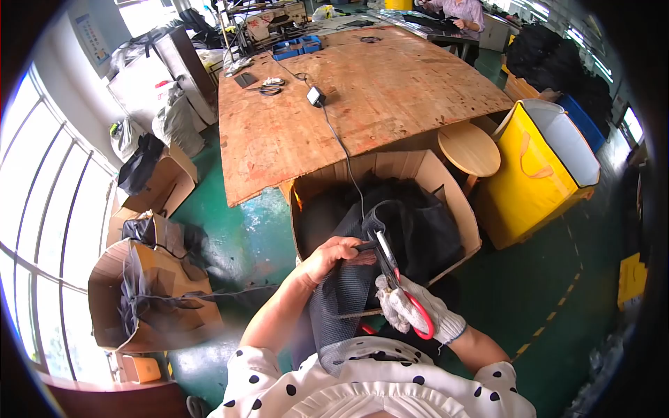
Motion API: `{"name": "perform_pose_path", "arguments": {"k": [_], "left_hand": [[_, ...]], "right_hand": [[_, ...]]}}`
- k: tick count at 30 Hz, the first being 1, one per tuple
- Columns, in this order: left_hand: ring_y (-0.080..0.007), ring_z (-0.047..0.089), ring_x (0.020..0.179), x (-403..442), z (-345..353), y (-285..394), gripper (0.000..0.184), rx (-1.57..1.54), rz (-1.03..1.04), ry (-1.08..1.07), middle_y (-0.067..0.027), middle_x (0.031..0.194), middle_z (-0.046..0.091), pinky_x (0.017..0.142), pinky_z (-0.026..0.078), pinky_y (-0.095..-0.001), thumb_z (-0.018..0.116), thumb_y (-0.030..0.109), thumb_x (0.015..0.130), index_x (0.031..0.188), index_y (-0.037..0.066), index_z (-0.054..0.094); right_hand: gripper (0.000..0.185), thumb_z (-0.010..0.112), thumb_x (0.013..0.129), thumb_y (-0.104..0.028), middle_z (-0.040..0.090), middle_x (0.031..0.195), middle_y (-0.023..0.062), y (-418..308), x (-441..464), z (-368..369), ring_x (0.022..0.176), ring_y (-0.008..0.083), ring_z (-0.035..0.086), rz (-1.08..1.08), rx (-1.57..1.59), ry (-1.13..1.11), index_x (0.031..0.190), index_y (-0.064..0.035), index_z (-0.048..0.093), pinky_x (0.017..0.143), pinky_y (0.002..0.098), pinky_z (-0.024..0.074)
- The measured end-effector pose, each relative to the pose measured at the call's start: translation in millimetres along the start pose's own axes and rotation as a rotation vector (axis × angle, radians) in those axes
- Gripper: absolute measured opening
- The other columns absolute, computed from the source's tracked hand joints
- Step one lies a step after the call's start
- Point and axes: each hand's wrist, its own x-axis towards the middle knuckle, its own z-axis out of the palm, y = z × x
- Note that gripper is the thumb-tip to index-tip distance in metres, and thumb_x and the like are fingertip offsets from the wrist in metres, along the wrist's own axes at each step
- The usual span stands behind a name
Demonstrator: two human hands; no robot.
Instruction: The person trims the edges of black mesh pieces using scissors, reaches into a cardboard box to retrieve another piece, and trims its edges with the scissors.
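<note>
My bare left hand [337, 256] is closed on the edge of a black mesh fabric [341, 299], which hangs down over my lap. My right hand [411, 308], in a white knitted glove, is wrapped round red-handled scissors [383, 251]. Their blades point up and away from me, beside the strip of black material at my left fingertips. Beyond both hands stands an open cardboard box [456, 209] with black fabric [428, 223] heaped inside. A dark cable runs from the table down towards the fabric.
A large wooden table [376, 90] stands ahead, with a small adapter [316, 97] and blue trays [296, 47] on it. At right are a round stool [469, 149] and a yellow bag [526, 174]. Cardboard boxes [153, 296] stand at left. Another person [460, 14] is at the back.
</note>
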Motion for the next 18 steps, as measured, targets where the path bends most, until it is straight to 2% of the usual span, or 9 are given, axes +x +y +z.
{"name": "perform_pose_path", "arguments": {"k": [2,4,8,11,13,14,17,18], "left_hand": [[-0.0256,0.06,0.101,0.7,3.0,1.4,0.037,0.014,0.002,-0.026,-0.0175,0.102,0.063,0.096,0.042,-0.0323,0.052,0.012,0.074,0.1,-0.013,0.058],[-0.026,0.06,0.102,1.9,4.3,1.7,0.037,0.023,-0.004,-0.013,-0.0177,0.103,0.062,0.096,0.042,-0.0325,0.052,0.012,0.074,0.101,-0.013,0.057],[-0.0269,0.06,0.103,7.3,-5.1,-4.8,0.039,0.012,-0.008,0.003,-0.0185,0.104,0.062,0.097,0.042,-0.0331,0.051,0.011,0.075,0.104,-0.014,0.056],[-0.027,0.06,0.103,10.3,-4.6,-1.6,0.038,-0.027,-0.002,0.018,-0.0187,0.105,0.061,0.097,0.042,-0.0331,0.05,0.01,0.076,0.105,-0.014,0.055],[-0.0266,0.059,0.104,12.2,0.9,8.4,0.038,0.007,-0.007,0.042,-0.0186,0.105,0.061,0.097,0.042,-0.0331,0.049,0.01,0.077,0.107,-0.013,0.055],[-0.0263,0.059,0.105,13.3,3.8,12.8,0.038,0.04,-0.015,0.066,-0.0186,0.106,0.061,0.097,0.042,-0.033,0.049,0.01,0.078,0.108,-0.013,0.054],[-0.0235,0.057,0.106,18.9,9.5,16.9,0.037,0.133,-0.002,0.118,-0.018,0.11,0.059,0.096,0.042,-0.0311,0.047,0.01,0.081,0.111,-0.01,0.054],[-0.0235,0.057,0.106,20.7,11.2,18.3,0.037,0.132,0.0,0.118,-0.018,0.11,0.059,0.096,0.042,-0.0311,0.047,0.01,0.081,0.111,-0.01,0.054]], "right_hand": [[0.033,0.051,0.089,-0.049,0.046,0.066,-0.0033,0.1,2.0,-1.0,0.049,0.0067,0.042,0.028,0.089,0.016,0.095,-0.0158,0.048,0.039,0.0188,0.0339],[0.029,0.043,0.094,-0.04,0.048,0.069,-0.0032,2.6,5.1,-4.2,0.048,0.0066,0.047,-0.039,0.11,-0.026,0.1,-0.0126,0.05,0.034,0.0219,0.0395],[0.03,0.044,0.094,-0.041,0.048,0.065,-0.0025,3.0,9.3,-7.8,0.044,0.0078,0.046,-0.098,0.008,-0.063,0.098,-0.0127,0.05,0.034,0.0218,0.0391],[0.029,0.043,0.094,-0.041,0.048,0.059,-0.0018,1.1,16.9,-14.5,0.038,0.0095,0.044,-0.122,0.018,0.003,0.096,-0.0125,0.05,0.032,0.0224,0.0378],[0.027,0.049,0.092,-0.039,0.048,0.058,-0.0013,-7.2,18.2,-16.4,0.04,0.0075,0.043,-0.095,0.064,-0.092,0.095,-0.0122,0.049,0.034,0.0204,0.0353],[0.025,0.047,0.093,-0.037,0.049,0.054,0.0004,-8.8,16.5,-10.6,0.035,0.0098,0.042,-0.218,-0.092,0.005,0.092,-0.0115,0.048,0.03,0.0225,0.0349],[0.024,0.046,0.094,-0.034,0.05,0.055,0.0007,-21.3,24.5,-25.9,0.036,0.0106,0.044,-0.149,0.058,-0.038,0.09,-0.0112,0.048,0.031,0.0229,0.0362],[0.024,0.045,0.094,-0.034,0.047,0.055,-0.0006,-27.6,17.1,-17.0,0.036,0.0099,0.044,-0.225,0.021,0.051,0.089,-0.0112,0.048,0.033,0.0219,0.0365]]}}
